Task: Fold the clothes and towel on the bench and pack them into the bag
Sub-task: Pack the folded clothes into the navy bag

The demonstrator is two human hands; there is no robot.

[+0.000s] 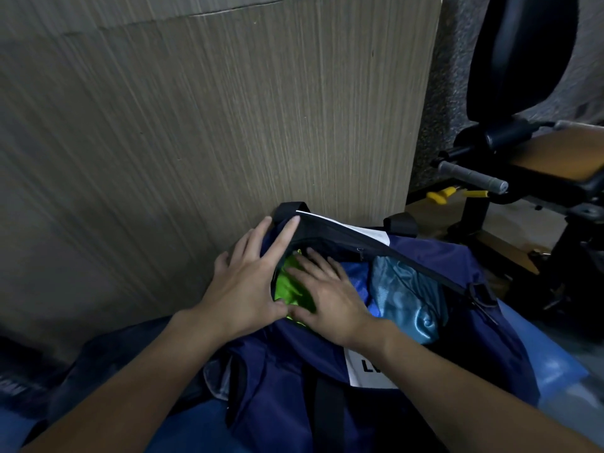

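While your left hand point(243, 289) spreads on the bag point(287, 380) by the wood panel point(196, 125), your right hand point(330, 299) presses green cloth point(286, 284), fingers flat.

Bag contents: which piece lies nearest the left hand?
The bright green piece, beside the left hand; the blue piece and shiny teal piece lie further right.

This looks like a gym or home workout room. An exercise machine point(555, 155) with a tan seat pad has a black padded rest point(519, 60) above it and a grey foam-grip handle point(470, 176) jutting from its left. Speckled rubber matting point(441, 109) lies behind the machine, and a yellow knob point(439, 196) sits below its handle.
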